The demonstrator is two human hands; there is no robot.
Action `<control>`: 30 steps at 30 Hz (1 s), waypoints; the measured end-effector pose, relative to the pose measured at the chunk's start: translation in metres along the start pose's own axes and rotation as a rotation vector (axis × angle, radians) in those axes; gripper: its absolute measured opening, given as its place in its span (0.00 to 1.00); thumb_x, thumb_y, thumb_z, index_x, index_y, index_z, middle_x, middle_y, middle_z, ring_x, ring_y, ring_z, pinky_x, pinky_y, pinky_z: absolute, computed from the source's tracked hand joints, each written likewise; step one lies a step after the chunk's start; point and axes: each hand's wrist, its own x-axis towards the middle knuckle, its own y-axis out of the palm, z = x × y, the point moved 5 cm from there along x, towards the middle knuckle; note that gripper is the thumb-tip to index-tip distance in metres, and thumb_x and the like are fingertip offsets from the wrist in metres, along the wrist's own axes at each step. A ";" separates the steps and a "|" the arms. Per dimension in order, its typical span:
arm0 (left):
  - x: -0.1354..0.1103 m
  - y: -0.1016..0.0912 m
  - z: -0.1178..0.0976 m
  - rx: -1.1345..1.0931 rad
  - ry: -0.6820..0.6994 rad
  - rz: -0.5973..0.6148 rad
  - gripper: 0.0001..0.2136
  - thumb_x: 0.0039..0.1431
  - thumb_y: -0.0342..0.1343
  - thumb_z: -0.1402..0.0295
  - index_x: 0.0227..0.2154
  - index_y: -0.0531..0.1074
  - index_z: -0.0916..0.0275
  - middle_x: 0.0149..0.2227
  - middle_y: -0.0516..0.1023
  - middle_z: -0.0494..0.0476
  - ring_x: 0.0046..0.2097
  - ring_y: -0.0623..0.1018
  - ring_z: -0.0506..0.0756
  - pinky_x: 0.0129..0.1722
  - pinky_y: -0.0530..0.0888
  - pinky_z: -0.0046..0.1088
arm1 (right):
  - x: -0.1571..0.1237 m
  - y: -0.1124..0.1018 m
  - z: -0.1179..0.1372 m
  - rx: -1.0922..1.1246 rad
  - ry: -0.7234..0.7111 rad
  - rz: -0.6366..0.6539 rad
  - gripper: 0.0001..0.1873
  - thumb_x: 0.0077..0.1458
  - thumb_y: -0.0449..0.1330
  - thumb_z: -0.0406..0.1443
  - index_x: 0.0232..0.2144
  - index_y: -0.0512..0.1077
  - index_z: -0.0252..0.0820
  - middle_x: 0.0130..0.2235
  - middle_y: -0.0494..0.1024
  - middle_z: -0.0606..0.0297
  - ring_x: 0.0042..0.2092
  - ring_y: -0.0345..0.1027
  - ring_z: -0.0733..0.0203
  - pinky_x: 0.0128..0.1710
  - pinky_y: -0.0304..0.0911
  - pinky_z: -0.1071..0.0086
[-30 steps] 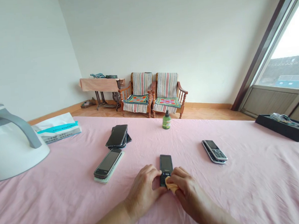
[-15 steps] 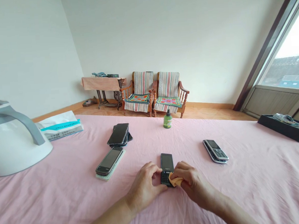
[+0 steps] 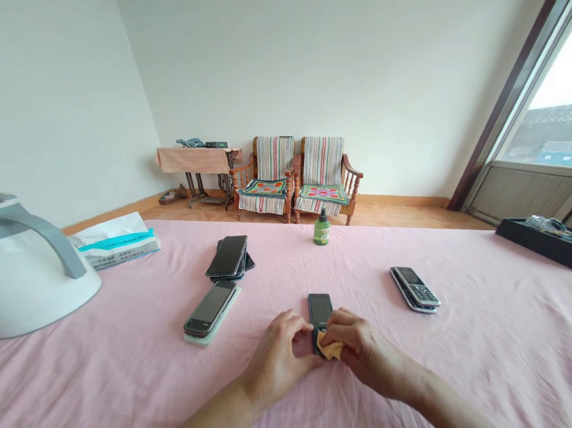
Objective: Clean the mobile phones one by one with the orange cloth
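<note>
A dark keypad mobile phone (image 3: 320, 309) lies flat on the pink cloth in front of me, its screen end pointing away. My left hand (image 3: 282, 348) grips its left edge between thumb and fingers. In my right hand (image 3: 364, 345) is a bunched yellow cloth (image 3: 331, 347), pressed on the phone's keypad. Fingers and cloth hide most of the keys.
Left are a stack of dark smartphones (image 3: 227, 256), another phone (image 3: 211, 308) on a pale one, a tissue pack (image 3: 123, 242) and a white kettle (image 3: 32, 274). A green spray bottle (image 3: 321, 228) stands behind. Stacked keypad phones (image 3: 416, 288) and a black box (image 3: 549, 244) are right.
My right hand has slid the yellow cloth slightly left across the keypad, covering more keys. My left hand stays at the phone's left edge.
</note>
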 end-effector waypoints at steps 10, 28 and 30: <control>-0.002 0.001 -0.001 0.033 0.012 -0.025 0.11 0.42 0.64 0.73 0.32 0.72 0.61 0.34 0.71 0.52 0.40 0.71 0.56 0.38 0.66 0.28 | -0.010 -0.011 -0.015 0.044 0.072 -0.019 0.24 0.40 0.47 0.15 0.30 0.71 0.43 0.33 0.69 0.67 0.36 0.64 0.65 0.35 0.60 0.73; -0.001 0.002 -0.001 0.000 0.005 -0.031 0.13 0.41 0.63 0.76 0.33 0.71 0.62 0.35 0.71 0.52 0.39 0.71 0.55 0.38 0.66 0.28 | -0.002 -0.011 -0.017 0.010 0.060 -0.026 0.22 0.40 0.47 0.16 0.29 0.71 0.42 0.33 0.69 0.67 0.36 0.64 0.65 0.35 0.59 0.73; 0.000 0.002 0.001 -0.021 -0.011 -0.042 0.16 0.41 0.64 0.74 0.36 0.70 0.61 0.34 0.71 0.51 0.37 0.71 0.54 0.36 0.66 0.27 | 0.009 -0.004 -0.013 0.004 0.031 -0.030 0.20 0.40 0.47 0.16 0.27 0.70 0.41 0.32 0.68 0.66 0.37 0.63 0.64 0.35 0.58 0.73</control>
